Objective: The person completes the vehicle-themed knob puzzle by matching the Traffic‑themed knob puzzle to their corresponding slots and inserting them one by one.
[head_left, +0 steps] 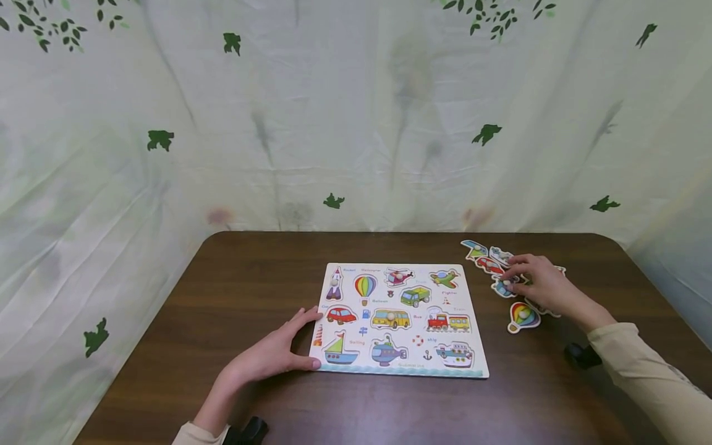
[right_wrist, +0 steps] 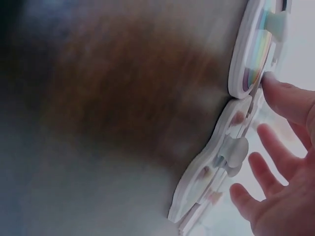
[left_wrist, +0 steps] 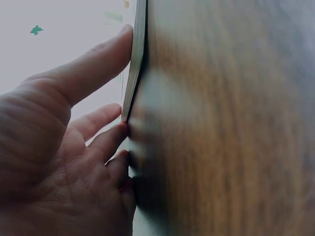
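Curtain point(head_left: 356, 123) with green leaves hangs behind the puzzle board point(head_left: 418, 326), which lies flat on the brown worktop point(head_left: 267, 259). At the board's left edge rests the left hand point(head_left: 275, 349), fingers apart. To the board's right, the right hand point(head_left: 542, 281) is over loose pieces point(head_left: 489, 266); I cannot tell whether its fingers pinch one. With several pieces off the board, including a balloon point(head_left: 524, 316), much seems left; whether any sits in place is unclear. Only the right wrist view shows knobs point(right_wrist: 238, 152) side-on; the left shows the board's thickness.
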Demonstrator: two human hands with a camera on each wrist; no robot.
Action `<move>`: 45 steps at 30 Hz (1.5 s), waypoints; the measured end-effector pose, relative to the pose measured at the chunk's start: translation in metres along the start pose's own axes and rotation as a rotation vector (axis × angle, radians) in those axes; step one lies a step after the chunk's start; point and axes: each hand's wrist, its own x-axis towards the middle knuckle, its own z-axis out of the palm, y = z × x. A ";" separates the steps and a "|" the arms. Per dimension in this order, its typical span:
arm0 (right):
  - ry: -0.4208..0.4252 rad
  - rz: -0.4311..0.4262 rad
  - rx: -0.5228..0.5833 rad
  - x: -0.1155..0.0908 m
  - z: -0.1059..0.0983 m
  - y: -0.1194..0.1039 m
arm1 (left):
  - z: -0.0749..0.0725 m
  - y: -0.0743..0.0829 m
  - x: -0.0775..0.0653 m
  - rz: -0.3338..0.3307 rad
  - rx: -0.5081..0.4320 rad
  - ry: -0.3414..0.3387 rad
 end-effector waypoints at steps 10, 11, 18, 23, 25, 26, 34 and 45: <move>-0.012 -0.061 -0.012 0.001 -0.002 0.008 | 0.001 -0.003 0.004 -0.021 0.012 -0.007; -0.008 -0.068 -0.012 0.001 -0.001 0.008 | 0.001 -0.003 0.004 -0.019 0.010 -0.007; 0.004 -0.118 -0.017 0.003 0.000 0.008 | 0.001 -0.002 0.001 -0.016 0.005 0.004; 0.023 -0.120 -0.021 0.002 0.000 0.005 | 0.001 -0.002 0.000 -0.016 0.003 0.007; 0.030 -0.117 -0.021 0.002 0.000 0.004 | 0.001 -0.003 0.001 -0.016 0.002 0.010; 0.029 -0.111 -0.019 0.002 0.000 0.003 | 0.001 -0.002 0.001 -0.017 0.000 0.011; 0.030 -0.086 -0.015 0.001 0.004 0.000 | 0.002 -0.002 0.002 -0.024 -0.005 0.004; 0.049 -0.053 0.029 -0.004 0.002 -0.015 | 0.001 -0.002 0.002 -0.038 0.000 -0.003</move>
